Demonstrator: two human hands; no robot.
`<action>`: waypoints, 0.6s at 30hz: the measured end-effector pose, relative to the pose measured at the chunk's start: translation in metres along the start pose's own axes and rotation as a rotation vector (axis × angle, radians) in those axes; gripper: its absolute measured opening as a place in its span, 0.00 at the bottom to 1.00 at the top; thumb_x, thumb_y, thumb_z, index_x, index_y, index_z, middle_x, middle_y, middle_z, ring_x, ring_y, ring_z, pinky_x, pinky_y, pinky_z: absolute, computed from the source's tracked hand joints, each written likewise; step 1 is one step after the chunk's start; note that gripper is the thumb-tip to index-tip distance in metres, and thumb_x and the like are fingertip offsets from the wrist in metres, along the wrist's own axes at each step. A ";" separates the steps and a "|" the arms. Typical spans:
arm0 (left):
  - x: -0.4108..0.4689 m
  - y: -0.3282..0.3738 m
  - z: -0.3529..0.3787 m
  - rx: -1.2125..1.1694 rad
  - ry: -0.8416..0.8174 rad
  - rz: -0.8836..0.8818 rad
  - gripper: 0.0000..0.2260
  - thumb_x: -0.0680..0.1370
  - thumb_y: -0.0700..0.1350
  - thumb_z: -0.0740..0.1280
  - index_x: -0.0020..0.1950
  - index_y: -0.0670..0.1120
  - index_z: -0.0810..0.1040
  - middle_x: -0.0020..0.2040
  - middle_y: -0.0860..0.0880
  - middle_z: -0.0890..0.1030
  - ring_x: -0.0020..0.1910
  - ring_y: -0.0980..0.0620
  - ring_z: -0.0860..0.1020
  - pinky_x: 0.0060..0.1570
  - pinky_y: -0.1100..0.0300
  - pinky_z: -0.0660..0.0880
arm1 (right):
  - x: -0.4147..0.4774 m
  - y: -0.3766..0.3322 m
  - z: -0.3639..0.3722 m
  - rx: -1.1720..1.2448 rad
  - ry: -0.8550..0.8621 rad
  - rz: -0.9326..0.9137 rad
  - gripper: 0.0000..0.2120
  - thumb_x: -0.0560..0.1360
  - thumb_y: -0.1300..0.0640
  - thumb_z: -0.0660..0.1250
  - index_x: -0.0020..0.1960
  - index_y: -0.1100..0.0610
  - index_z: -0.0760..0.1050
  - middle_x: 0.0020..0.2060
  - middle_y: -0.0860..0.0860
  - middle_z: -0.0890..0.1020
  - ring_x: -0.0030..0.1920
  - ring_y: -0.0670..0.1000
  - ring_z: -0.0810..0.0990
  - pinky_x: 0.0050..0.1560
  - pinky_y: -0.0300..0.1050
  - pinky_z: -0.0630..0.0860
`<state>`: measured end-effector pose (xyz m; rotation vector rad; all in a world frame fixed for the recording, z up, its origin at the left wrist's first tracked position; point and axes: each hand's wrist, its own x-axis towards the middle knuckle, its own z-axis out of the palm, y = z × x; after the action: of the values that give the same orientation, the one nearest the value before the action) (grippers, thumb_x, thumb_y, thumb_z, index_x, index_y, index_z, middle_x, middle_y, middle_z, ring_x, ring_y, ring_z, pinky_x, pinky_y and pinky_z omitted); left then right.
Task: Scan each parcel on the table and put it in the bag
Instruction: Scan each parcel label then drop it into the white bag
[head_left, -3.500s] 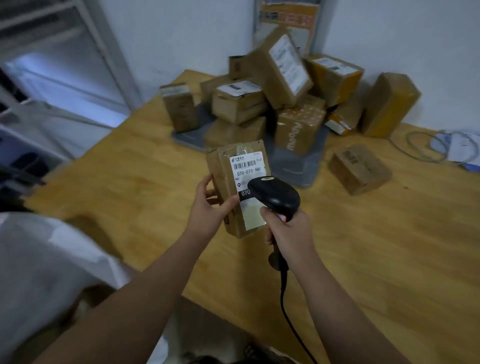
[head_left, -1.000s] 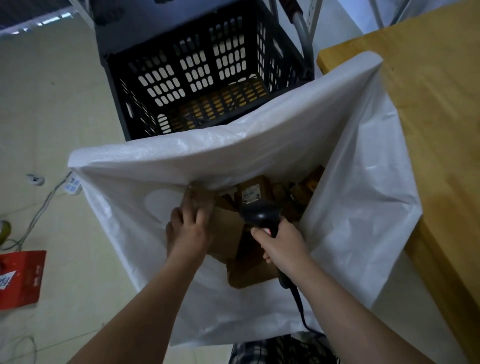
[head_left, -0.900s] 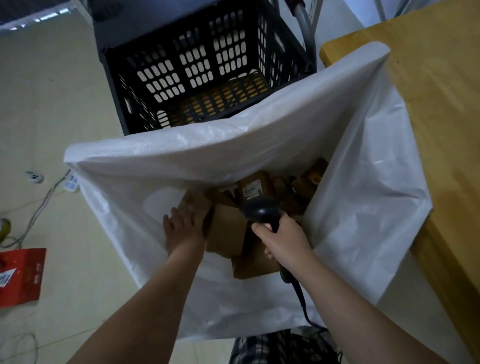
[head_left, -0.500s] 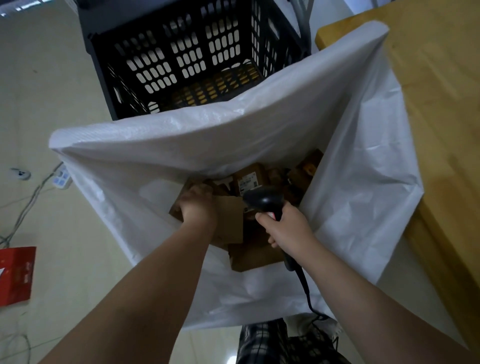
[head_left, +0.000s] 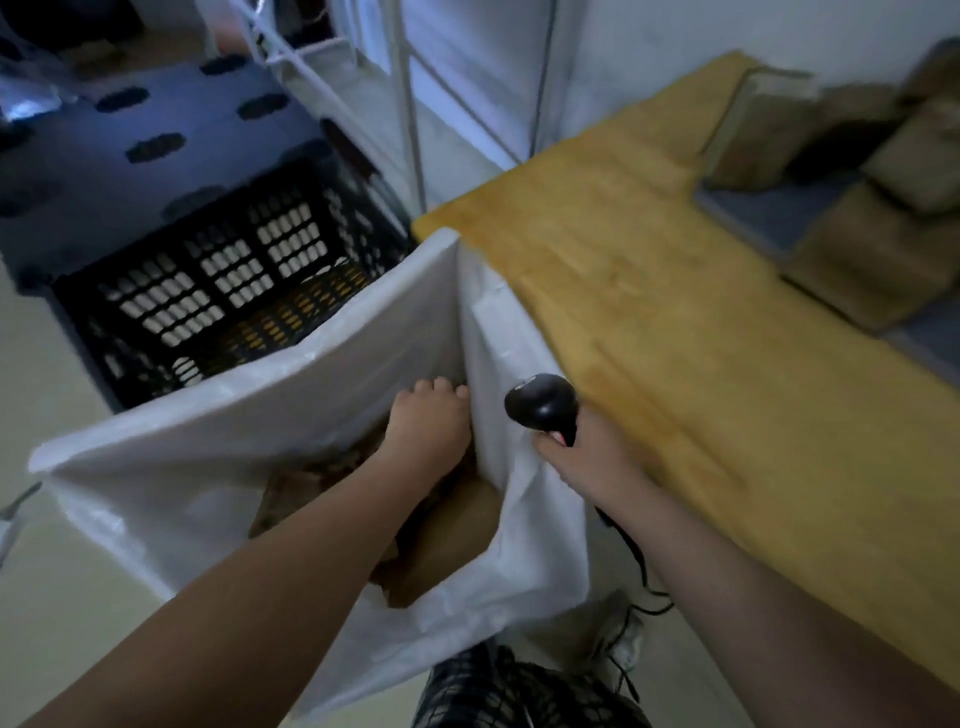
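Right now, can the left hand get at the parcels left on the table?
Probably not yet. The left hand is inside the bag, whose white wall stands between it and the table, and the parcels lie far along the table, past the right hand gripping the scanner. It must lift out first.

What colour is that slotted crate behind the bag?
Black: the slotted plastic crate shows best in the head view.
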<state>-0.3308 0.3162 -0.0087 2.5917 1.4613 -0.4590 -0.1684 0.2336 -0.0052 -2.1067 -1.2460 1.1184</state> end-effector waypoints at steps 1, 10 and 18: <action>0.005 0.012 -0.012 0.002 0.040 0.058 0.11 0.82 0.46 0.56 0.62 0.45 0.69 0.58 0.44 0.73 0.57 0.43 0.72 0.47 0.54 0.66 | -0.005 0.005 -0.015 0.018 0.062 0.010 0.10 0.75 0.56 0.67 0.37 0.53 0.68 0.29 0.51 0.74 0.32 0.52 0.76 0.33 0.43 0.67; 0.055 0.147 -0.095 0.129 0.232 0.467 0.12 0.81 0.47 0.57 0.62 0.45 0.69 0.58 0.46 0.74 0.58 0.45 0.73 0.48 0.54 0.69 | -0.057 0.072 -0.157 0.212 0.494 0.197 0.10 0.75 0.56 0.67 0.39 0.53 0.68 0.31 0.53 0.76 0.35 0.58 0.80 0.39 0.54 0.78; 0.086 0.291 -0.145 0.206 0.304 0.695 0.14 0.82 0.48 0.56 0.65 0.44 0.69 0.61 0.45 0.74 0.60 0.44 0.72 0.55 0.53 0.70 | -0.086 0.132 -0.269 0.342 0.765 0.276 0.07 0.75 0.57 0.65 0.40 0.58 0.71 0.30 0.54 0.78 0.32 0.57 0.81 0.37 0.53 0.80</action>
<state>-0.0124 0.2720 0.0904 3.1940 0.4892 -0.1292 0.0962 0.1005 0.0912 -2.1432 -0.3889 0.4670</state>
